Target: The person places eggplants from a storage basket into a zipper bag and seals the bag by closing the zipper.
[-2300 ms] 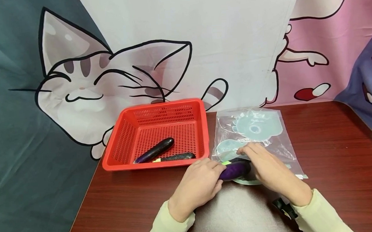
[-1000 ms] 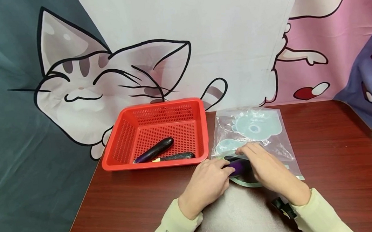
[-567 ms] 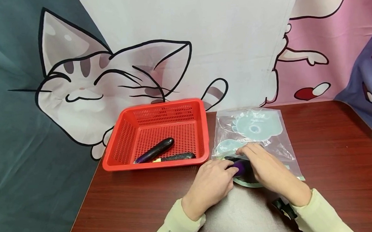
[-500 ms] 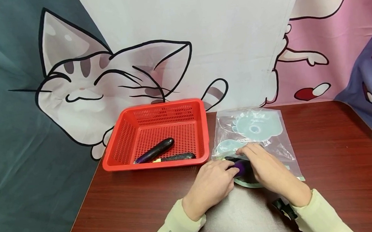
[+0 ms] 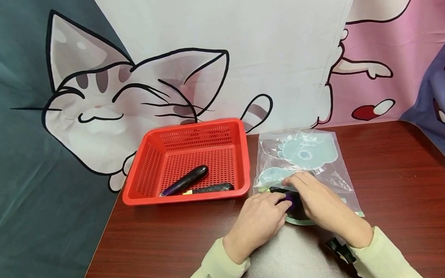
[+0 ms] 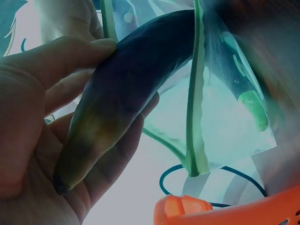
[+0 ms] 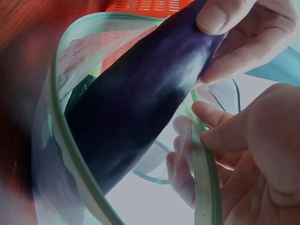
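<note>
A dark purple eggplant point(image 6: 136, 65) is held in my left hand point(image 5: 258, 221), thumb on one side and fingers round the other. Its far end lies inside the mouth of a clear zip bag point(image 5: 343, 170) with green edging. My right hand point(image 5: 320, 201) pinches one edge of that mouth, as the right wrist view shows, keeping it spread. Inside the bag is another dark, long vegetable with a bright green end point(image 6: 253, 108); its kind is hard to tell. Blue printed shapes mark the bag's surface. From the head view most of the held eggplant is hidden by my hands.
Left of the bag stands a red perforated basket point(image 5: 135, 198). In it lie one eggplant point(image 5: 187, 180) and a dark, bumpy, long vegetable point(image 5: 213, 188) with a pale tip. The brown wooden table point(image 5: 395, 197) meets a cartoon-printed cloth point(image 5: 298, 68) at the back.
My left hand has moved right, carrying the eggplant farther into the bag, so less of it shows. The right hand has stayed nearly in place at the bag's mouth.
</note>
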The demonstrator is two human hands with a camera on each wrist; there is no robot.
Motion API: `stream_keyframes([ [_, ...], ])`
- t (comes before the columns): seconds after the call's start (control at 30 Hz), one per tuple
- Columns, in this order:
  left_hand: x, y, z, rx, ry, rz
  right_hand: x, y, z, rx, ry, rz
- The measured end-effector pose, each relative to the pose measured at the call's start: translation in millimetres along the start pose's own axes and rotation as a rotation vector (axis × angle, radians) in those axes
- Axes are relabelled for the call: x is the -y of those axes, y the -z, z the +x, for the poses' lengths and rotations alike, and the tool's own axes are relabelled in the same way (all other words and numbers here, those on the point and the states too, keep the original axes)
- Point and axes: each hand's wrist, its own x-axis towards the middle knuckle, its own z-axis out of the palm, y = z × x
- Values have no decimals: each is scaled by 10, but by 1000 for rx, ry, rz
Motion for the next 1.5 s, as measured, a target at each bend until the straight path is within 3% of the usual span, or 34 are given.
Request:
stream_keyframes([
  [0.2, -12, -40, 4, -37, 1, 20, -5, -10, 5, -7, 3, 1],
  [0.43, -11, -112, 6, -90, -45, 37, 2, -11, 3, 10, -17, -1],
  [1.0, -16, -176, 55, -66, -87, -16, 17, -7, 2, 7, -27, -11],
  [1.5, -45, -204, 111, -17, -67, -37, 16, 2, 9, 1, -18, -11],
])
